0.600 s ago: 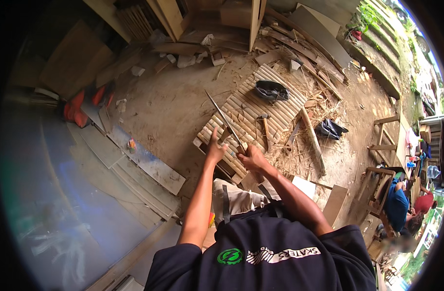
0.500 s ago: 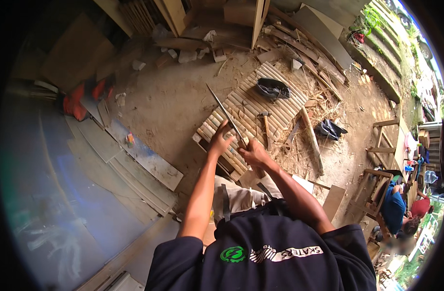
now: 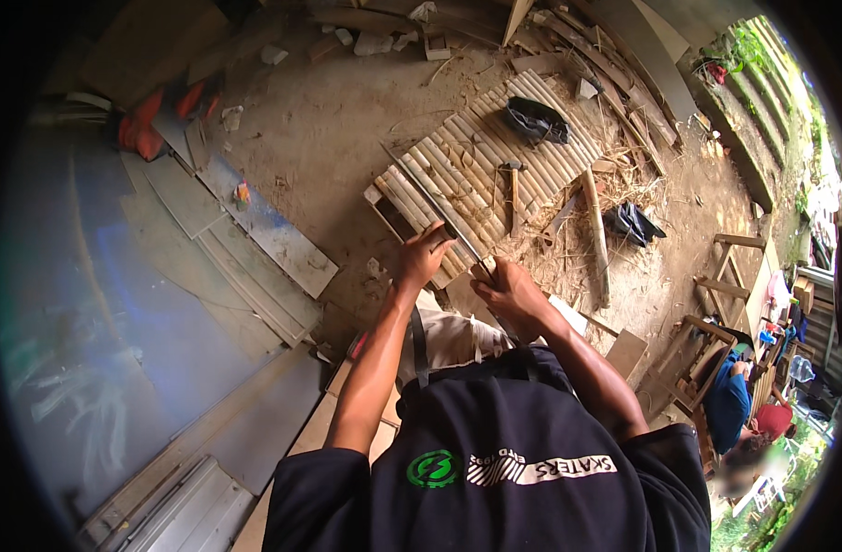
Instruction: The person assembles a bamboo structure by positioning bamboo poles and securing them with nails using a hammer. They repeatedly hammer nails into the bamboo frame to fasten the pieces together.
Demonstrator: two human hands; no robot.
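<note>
My right hand [image 3: 513,293] is wrapped round the handle end of a long, narrow machete [image 3: 426,193]. Its dark blade points away from me and to the left, over a low bench of bamboo slats [image 3: 458,147]. My left hand [image 3: 424,256] is beside the middle of the blade with its fingers bent and drawn together. Something dark shows at those fingertips; I cannot make out whether it is a separate piece. On the slats, right of the blade, lies a hammer [image 3: 514,195] with a wooden handle. A black bag-like thing [image 3: 537,120] lies farther back on the slats.
Right of the bench are a bamboo pole [image 3: 596,239], wood shavings [image 3: 614,189] and a black plastic bag [image 3: 634,224]. Flat sheets [image 3: 154,294] cover the left side. Boards [image 3: 614,83] lie at the back right. People [image 3: 729,405] are near wooden frames at the far right.
My left hand's fingers, spread near the blade before, are now drawn together beside it. The blade appears lower against the bench, and the whole view has shifted slightly.
</note>
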